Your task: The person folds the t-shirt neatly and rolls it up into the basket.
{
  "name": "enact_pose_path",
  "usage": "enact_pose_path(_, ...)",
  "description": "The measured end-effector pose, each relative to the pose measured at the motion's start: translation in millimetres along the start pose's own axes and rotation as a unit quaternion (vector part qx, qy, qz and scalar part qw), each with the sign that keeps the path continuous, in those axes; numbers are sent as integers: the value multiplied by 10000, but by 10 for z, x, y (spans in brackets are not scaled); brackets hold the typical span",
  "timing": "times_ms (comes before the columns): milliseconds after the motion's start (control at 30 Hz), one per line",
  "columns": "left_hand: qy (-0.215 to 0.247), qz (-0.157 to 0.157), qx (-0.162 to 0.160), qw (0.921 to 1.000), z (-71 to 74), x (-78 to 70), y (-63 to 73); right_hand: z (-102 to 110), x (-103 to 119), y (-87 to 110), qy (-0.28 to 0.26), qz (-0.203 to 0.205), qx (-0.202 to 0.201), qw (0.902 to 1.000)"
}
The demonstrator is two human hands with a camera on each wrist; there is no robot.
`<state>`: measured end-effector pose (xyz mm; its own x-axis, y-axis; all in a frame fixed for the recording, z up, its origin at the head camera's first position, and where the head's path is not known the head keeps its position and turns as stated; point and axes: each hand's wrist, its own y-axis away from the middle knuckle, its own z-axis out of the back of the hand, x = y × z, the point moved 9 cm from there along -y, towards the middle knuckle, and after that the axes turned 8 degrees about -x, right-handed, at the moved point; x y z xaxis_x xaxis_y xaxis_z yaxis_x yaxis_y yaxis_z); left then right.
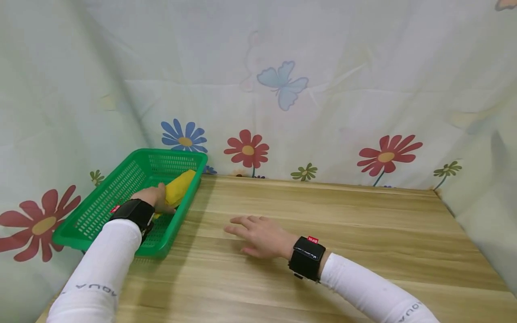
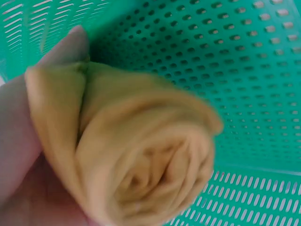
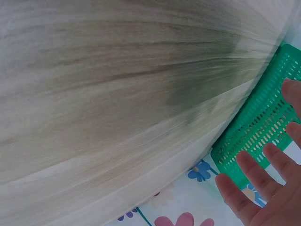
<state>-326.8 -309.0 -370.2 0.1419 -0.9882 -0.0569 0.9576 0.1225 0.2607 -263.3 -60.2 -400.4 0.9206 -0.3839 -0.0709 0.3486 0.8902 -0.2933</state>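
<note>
My left hand (image 1: 155, 197) is inside the green plastic basket (image 1: 109, 188) and grips a rolled yellow cloth (image 1: 179, 187). In the left wrist view the cloth roll (image 2: 150, 150) shows its spiral end, with the thumb and palm wrapped against its side. The perforated basket wall lies close behind it. My right hand (image 1: 260, 235) hovers over the wooden table to the right of the basket, palm down, holding nothing. Its fingers (image 3: 256, 172) are spread and fairly straight in the right wrist view.
The basket stands at the table's left side, near the back curtain. A wooden table (image 1: 343, 215) stretches to the right. A curtain (image 1: 323, 125) printed with flowers and a butterfly surrounds the table at the back and sides.
</note>
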Motion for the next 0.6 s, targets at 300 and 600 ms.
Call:
enact_pose_path(300,-161,-208,722,9970,-109,-70,-23,43,21,32,-148,-20,-36,9999)
enact_pose_path(600,-261,-170,533,9981,-121,-202,-24,37,-17,78,-58,-65,-17,10000)
